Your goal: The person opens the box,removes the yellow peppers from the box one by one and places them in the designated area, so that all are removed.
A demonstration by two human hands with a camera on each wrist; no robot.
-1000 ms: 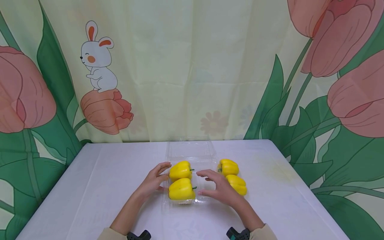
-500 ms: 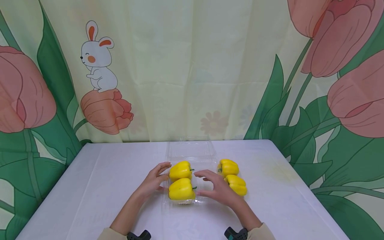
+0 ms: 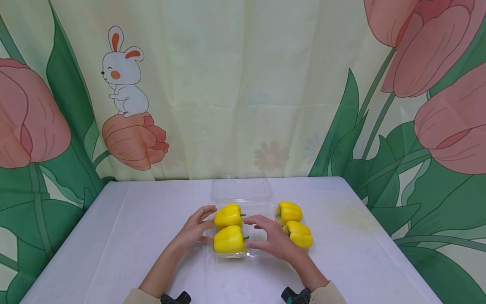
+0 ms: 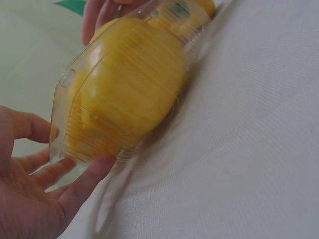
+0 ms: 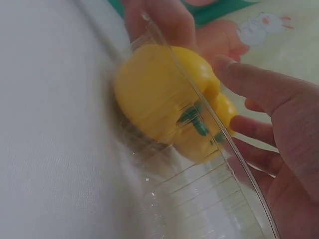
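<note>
A clear plastic clamshell box [image 3: 255,254] lies on the table with its lid raised at the back. Two yellow bell peppers, the far one [image 3: 227,217] and the near one [image 3: 229,240], fill its left half, stems to the right. My left hand [image 3: 193,229] rests against the box's left wall, fingers and thumb spread; in the left wrist view its fingertips touch the plastic [image 4: 107,112]. My right hand [image 3: 272,237] reaches over the box's right half, fingers loosely bent and thumb apart, near the stems. It holds nothing; whether a fingertip touches a pepper is unclear.
Two more yellow bell peppers, one farther back [image 3: 290,211] and one nearer [image 3: 299,234], lie to the right of the box. The nearer one is partly behind my right hand. A white cloth [image 3: 360,253] covers the table, and a printed curtain [image 3: 228,105] hangs behind it.
My right hand has drifted slightly left, closer to the stems of the two peppers in the box. The left hand, the box and the peppers have stayed put.
</note>
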